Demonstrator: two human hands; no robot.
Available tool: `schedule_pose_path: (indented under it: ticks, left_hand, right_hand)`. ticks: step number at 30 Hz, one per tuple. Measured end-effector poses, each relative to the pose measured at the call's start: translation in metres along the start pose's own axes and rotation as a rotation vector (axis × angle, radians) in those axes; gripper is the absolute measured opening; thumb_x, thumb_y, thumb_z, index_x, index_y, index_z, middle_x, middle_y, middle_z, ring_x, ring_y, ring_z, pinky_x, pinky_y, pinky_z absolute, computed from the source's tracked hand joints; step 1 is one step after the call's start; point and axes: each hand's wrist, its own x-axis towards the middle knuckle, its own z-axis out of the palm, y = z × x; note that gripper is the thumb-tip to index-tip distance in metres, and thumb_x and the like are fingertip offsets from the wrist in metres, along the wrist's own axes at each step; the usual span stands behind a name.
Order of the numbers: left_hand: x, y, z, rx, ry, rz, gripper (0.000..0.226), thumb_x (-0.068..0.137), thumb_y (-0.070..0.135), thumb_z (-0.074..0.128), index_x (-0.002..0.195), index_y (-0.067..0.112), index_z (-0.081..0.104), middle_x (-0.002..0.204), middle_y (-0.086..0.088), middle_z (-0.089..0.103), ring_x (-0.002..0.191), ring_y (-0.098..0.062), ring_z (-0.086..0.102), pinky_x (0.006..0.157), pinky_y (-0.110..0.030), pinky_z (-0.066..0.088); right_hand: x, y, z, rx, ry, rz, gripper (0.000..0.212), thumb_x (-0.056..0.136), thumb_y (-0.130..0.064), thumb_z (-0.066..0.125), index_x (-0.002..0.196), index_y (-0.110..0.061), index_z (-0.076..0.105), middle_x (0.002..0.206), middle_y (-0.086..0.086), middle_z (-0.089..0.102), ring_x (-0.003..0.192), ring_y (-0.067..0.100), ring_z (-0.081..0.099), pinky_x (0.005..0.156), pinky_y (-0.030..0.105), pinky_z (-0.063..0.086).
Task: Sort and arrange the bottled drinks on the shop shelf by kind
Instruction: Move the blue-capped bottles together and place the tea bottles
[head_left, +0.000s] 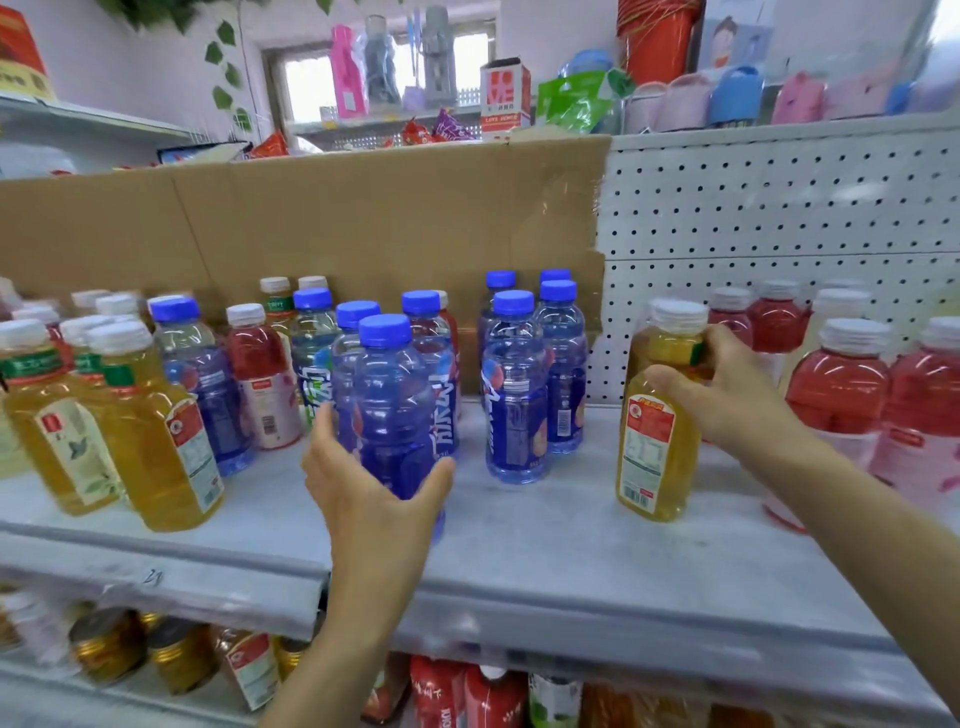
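Observation:
On the grey shelf (519, 551) my left hand (363, 499) grips a blue-capped bottle of blue drink (389, 395) at the front of a cluster of like bottles. A second group of blue bottles (524, 384) stands just right of it. My right hand (727, 389) holds the upper part of a yellow tea bottle (654, 447) with a white cap, standing upright at the right. Several yellow tea bottles (130, 415) stand at the left. Red drink bottles (841, 389) fill the far right. One red bottle (260, 374) stands among the blue ones at the left.
A cardboard sheet (311, 218) backs the left of the shelf, white pegboard (779, 208) the right. The shelf below holds jars (109, 644) and red bottles (467, 691). Cups and packets sit on the shelf above.

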Motion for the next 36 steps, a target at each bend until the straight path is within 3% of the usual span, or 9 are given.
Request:
schedule_pose_path:
  ticks: [2,6,11,14,17,23,26,30,36]
  left_hand:
    - [0.002,-0.012,0.005,-0.024,-0.066,-0.140,0.094,0.076,0.009,0.082,0.148,0.026,0.025,0.131,0.010,0.032,0.130,-0.015,0.043,0.107,-0.032,0.040]
    - [0.004,-0.018,0.019,-0.011,-0.119,-0.113,0.082,0.081,0.004,0.076,0.146,0.023,0.029,0.131,0.007,0.034,0.126,-0.017,0.046,0.100,-0.026,0.039]
    - [0.004,-0.008,0.051,-0.056,-0.262,-0.102,0.079,0.084,0.004,0.075,0.145,0.021,0.027,0.135,0.008,0.032,0.124,-0.010,0.045,0.083,0.001,0.037]
    - [0.009,-0.005,0.069,-0.029,-0.299,-0.097,0.077,0.082,0.005,0.076,0.140,0.019,0.027,0.129,0.007,0.030,0.125,-0.015,0.044,0.105,-0.023,0.039]
    - [0.013,-0.005,0.080,-0.035,-0.361,-0.121,0.079,0.082,0.009,0.076,0.141,0.023,0.025,0.137,0.002,0.033,0.128,-0.020,0.046,0.112,-0.042,0.041]
    - [0.013,-0.001,0.075,-0.038,-0.456,-0.133,0.089,0.082,0.016,0.079,0.148,0.028,0.020,0.146,0.003,0.030,0.133,-0.019,0.045,0.112,-0.043,0.042]
    - [0.002,0.002,0.059,0.027,-0.475,-0.072,0.090,0.085,0.028,0.077,0.152,0.027,0.017,0.145,0.008,0.025,0.134,-0.010,0.038,0.115,-0.031,0.034]
    - [-0.008,0.012,0.034,0.080,-0.453,-0.019,0.080,0.086,0.042,0.073,0.148,0.031,0.025,0.141,0.015,0.026,0.127,0.001,0.033,0.105,-0.020,0.028]
    - [-0.007,0.007,-0.018,0.030,-0.338,-0.008,0.052,0.089,0.033,0.070,0.135,0.034,0.045,0.132,0.018,0.048,0.122,0.008,0.046,0.104,-0.018,0.038]
  right_hand:
    - [0.000,0.001,-0.002,-0.001,0.015,0.010,0.036,0.093,-0.023,0.066,0.125,-0.019,0.050,0.114,0.002,0.063,0.107,0.022,0.060,0.094,0.043,0.049]
    - [-0.004,0.005,-0.010,0.008,0.043,0.002,0.035,0.093,-0.023,0.066,0.125,-0.020,0.051,0.112,-0.002,0.064,0.104,0.018,0.061,0.088,0.037,0.048]
    - [-0.015,0.009,-0.014,0.036,0.088,-0.043,0.030,0.092,-0.023,0.067,0.119,-0.022,0.053,0.108,-0.006,0.064,0.099,0.012,0.061,0.081,0.030,0.045]
    - [-0.020,0.008,-0.015,0.072,0.116,-0.059,0.029,0.091,-0.021,0.068,0.116,-0.021,0.055,0.107,-0.005,0.066,0.098,0.012,0.063,0.082,0.032,0.050]
    - [-0.024,0.007,-0.013,0.118,0.113,-0.064,0.026,0.091,-0.021,0.068,0.114,-0.022,0.055,0.104,-0.006,0.066,0.096,0.010,0.064,0.083,0.032,0.052]
    - [-0.031,0.002,0.000,0.174,0.095,-0.124,0.022,0.093,-0.028,0.065,0.112,-0.019,0.057,0.099,-0.005,0.067,0.091,0.008,0.066,0.079,0.028,0.054]
    - [-0.040,-0.007,0.007,0.252,0.061,-0.184,0.014,0.094,-0.028,0.062,0.107,-0.023,0.058,0.097,-0.004,0.069,0.090,0.009,0.068,0.076,0.025,0.055]
    - [-0.049,-0.033,0.021,0.339,-0.002,-0.280,0.016,0.086,-0.041,0.059,0.098,-0.031,0.059,0.095,-0.001,0.070,0.089,0.012,0.070,0.078,0.033,0.057]
    - [-0.060,-0.067,0.065,0.469,-0.111,-0.347,0.022,0.084,-0.044,0.063,0.095,-0.025,0.062,0.091,0.004,0.071,0.078,0.013,0.070,0.069,0.029,0.059]
